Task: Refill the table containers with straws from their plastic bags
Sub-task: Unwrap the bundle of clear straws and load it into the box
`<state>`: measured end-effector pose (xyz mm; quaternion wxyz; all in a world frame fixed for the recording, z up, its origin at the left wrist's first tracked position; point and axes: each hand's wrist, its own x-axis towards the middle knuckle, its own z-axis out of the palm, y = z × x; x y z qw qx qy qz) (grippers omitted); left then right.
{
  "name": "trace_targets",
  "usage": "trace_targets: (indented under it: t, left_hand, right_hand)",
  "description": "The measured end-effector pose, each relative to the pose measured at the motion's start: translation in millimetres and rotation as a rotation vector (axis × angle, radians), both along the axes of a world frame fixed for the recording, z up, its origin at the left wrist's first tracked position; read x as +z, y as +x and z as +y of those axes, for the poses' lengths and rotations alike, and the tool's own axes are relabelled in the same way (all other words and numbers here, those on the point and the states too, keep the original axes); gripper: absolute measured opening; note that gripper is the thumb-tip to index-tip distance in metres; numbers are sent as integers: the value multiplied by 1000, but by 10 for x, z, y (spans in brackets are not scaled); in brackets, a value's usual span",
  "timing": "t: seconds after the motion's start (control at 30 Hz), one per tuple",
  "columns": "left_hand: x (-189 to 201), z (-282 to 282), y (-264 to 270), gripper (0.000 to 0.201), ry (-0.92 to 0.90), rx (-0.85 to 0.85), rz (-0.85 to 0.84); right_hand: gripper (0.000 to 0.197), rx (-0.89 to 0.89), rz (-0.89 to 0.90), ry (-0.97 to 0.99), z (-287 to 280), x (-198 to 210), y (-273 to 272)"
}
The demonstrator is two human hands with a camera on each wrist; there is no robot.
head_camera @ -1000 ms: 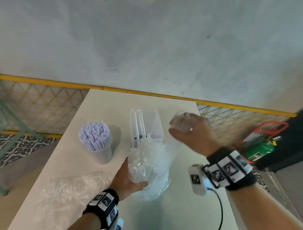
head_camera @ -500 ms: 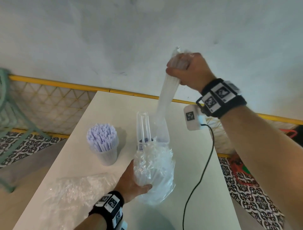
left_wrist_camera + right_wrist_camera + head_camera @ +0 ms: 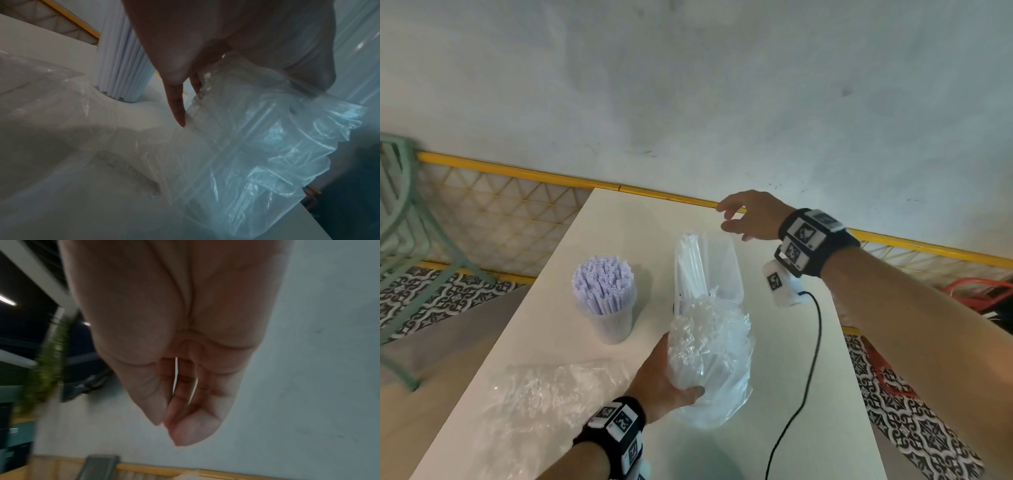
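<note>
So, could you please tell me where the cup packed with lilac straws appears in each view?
Head: cup of lilac straws, left of centre on the table.
Left wrist: upper left, beyond the fingers.
Right wrist: not in it.
Shared landmark: yellow rail.

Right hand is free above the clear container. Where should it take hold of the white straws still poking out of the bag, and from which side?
Judging by their pose, grip the white straws near their upper ends, coming down from above with the right hand. They stand nearly upright and their lower part is buried in the crumpled plastic bag that the left hand holds, so only the tops are free.
</note>
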<state>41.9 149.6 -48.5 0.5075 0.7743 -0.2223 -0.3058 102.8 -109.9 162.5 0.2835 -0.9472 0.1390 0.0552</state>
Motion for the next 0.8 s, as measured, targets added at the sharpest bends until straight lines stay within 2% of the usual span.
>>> trace_targets:
  t: [0.03,0.13,0.27,0.33,0.47,0.63,0.8]
  left_hand:
    - [-19,2,7,93,0,-5,0]
    - [-44,4,14,95,0,-12,1]
    - [-29,3,11,96,-4,-8,1]
    - [-14,3,9,96,3,-4,11]
    - [10,9,-3,95,17,1,22]
    - [44,-7,-23,94,15,23,21]
    - [55,-11,-34,92,0,28,38]
  right_hand:
    - [28,40,-13,3,35,44,-98]
    - [39,150,34,-37,119,23,-490]
    - [49,210,193,-111,169,-393,-1028]
    - [50,180,218,-48,179,-632,-1204]
    - [45,106,118,140,207,-831,-1362]
    - [64,123,156,219,245,-831,-1436]
    - [73,145,188,278,233,-838,-1467]
